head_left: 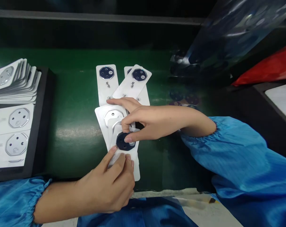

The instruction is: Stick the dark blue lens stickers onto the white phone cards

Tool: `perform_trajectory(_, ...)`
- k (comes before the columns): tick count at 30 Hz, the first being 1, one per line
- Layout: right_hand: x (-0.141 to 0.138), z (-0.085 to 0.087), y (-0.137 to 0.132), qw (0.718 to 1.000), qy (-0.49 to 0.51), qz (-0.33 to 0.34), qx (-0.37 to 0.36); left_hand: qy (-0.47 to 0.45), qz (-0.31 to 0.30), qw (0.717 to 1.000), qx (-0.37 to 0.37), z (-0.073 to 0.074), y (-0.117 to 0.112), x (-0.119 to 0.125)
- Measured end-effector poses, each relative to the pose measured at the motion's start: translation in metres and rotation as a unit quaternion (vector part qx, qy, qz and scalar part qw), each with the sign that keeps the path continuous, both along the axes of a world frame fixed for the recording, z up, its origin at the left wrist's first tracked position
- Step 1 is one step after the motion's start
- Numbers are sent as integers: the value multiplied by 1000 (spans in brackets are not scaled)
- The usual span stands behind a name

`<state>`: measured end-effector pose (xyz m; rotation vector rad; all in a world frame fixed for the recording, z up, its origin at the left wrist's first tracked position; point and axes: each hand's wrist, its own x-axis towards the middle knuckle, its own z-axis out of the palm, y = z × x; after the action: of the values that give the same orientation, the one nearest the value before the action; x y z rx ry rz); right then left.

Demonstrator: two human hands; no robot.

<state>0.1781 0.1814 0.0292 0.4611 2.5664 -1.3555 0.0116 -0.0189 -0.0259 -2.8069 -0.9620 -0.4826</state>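
A small stack of white cards (102, 118) lies on the green belt (72, 104), each carrying a metal octagonal ring. My left hand (110, 186) holds the near end of the top card (135, 171) with fingers curled on it. My right hand (143, 119) pinches a dark round lens piece (122, 142) against that card, thumb and forefinger on it. Beyond, two or three finished cards (106, 83) with dark lens pieces (139, 74) lie fanned out.
A black tray (42, 126) at left holds white cards with metal rings (16, 143), and a fanned pile of cards (15, 78). Clear plastic film (228, 34) and something red (270, 66) sit at the right. A dark tray edge (258, 104) lies right.
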Motion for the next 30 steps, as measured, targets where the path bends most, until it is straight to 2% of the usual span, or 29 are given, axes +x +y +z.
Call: perform_trajectory(30,1,-2,-1,997,12,10,80,-3,0,1000,-26,5,3,0)
